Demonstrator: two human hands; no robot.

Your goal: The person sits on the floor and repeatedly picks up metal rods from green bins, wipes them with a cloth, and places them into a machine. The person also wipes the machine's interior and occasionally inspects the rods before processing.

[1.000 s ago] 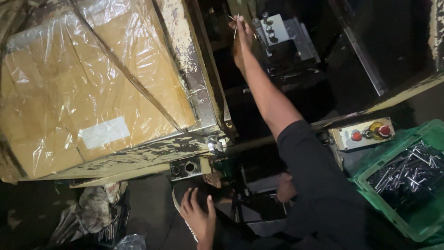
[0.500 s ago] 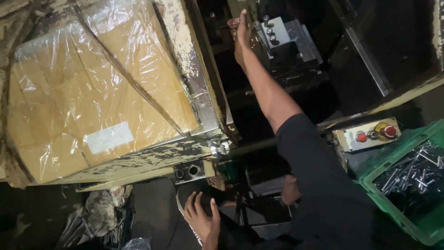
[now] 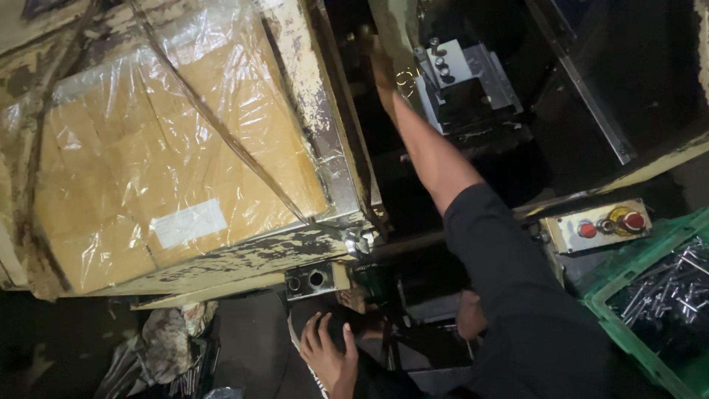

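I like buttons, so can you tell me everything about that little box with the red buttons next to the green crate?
The button box is a small, long metal box, pale and scuffed, tilted a little and fixed to the worn machine frame. Its face carries a small red button on the left, a dark knob in the middle, and a bigger red button on a yellow ring at the right. It sits just above the green crate of metal parts, beside the person's dark sleeve. No hand touches it.
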